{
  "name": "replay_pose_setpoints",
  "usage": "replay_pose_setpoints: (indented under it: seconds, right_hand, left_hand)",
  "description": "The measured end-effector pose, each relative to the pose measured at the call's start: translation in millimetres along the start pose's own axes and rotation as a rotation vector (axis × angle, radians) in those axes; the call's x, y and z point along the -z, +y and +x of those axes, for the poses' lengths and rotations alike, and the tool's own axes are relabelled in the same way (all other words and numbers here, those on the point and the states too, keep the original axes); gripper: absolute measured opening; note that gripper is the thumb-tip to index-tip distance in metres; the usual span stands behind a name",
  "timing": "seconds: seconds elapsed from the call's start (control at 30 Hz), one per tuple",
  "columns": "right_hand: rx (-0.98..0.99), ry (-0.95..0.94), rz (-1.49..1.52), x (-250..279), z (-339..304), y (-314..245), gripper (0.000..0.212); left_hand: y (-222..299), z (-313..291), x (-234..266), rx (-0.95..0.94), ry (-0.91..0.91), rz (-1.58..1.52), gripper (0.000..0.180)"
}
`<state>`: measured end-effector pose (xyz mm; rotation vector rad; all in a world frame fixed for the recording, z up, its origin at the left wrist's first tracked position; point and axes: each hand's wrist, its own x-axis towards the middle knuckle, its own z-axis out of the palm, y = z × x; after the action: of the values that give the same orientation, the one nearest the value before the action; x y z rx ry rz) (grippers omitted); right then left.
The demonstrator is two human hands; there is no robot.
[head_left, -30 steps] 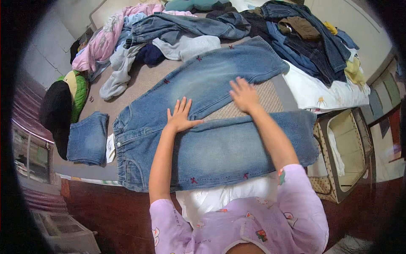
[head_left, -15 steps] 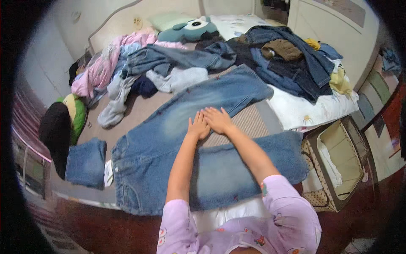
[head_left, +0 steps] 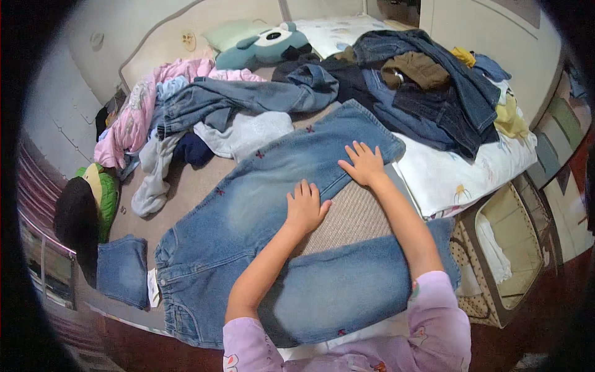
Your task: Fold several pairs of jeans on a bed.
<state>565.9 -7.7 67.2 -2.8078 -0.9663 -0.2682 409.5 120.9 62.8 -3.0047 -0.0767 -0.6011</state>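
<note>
A pair of blue jeans (head_left: 248, 204) lies spread flat on the bed, waistband at the left and legs apart toward the right. My left hand (head_left: 305, 209) rests palm down on the inner edge of the far leg, around its middle, fingers spread. Farther along the same leg, near its hem, my right hand (head_left: 363, 163) also lies flat with fingers apart. Neither hand grips the denim. Small dark red marks dot the far leg's outer edge. My right forearm passes over the near leg.
A folded denim piece (head_left: 123, 270) lies left of the waistband. Behind are heaped jeans and dark clothes (head_left: 427, 93), grey and pink garments (head_left: 139, 111), and a teal plush toy (head_left: 266, 46). A fabric storage box (head_left: 496, 248) stands at the right beside a white bedsheet (head_left: 434, 167).
My hands, together before near the middle of the far leg, are now apart. The right hand has slid toward the hem; the left stays near mid-leg. The far leg looks flatter.
</note>
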Motion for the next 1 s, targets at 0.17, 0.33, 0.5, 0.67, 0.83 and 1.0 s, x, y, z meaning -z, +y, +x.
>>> replay_pose_setpoints:
  seconds: [0.17, 0.33, 0.5, 0.67, 0.83, 1.0]
  right_hand:
    - [0.17, 0.032, 0.017, 17.6, -33.0, 16.4, 0.054]
    - [0.42, -0.086, 0.113, 42.5, -51.0, 50.3, 0.059]
    - [0.304, -0.278, 0.047, 73.2, -11.7, -3.1, 0.042]
    - [0.519, -0.048, 0.321, 5.7, 1.0, -139.7, 0.047]
    - [0.325, 0.034, 0.138, -32.5, 55.3, -75.6, 0.056]
    - [-0.121, 0.046, 0.063, -24.9, 73.2, 100.7, 0.054]
  left_hand:
    - [2.5, -0.7, 2.8, -0.243, 0.131, 0.279, 0.005]
    - [16.4, -23.8, 18.9, -0.422, 0.02, 0.143, 0.011]
    - [4.8, 27.1, 66.1, -0.248, -0.685, -0.18, 0.024]
    - [-62.7, 0.6, 12.1, 0.123, -0.34, -0.156, 0.063]
    - [-101.1, -20.9, 12.9, 0.236, -0.324, -0.146, 0.069]
    - [-134.6, -35.6, 12.0, 0.304, -0.264, -0.16, 0.062]
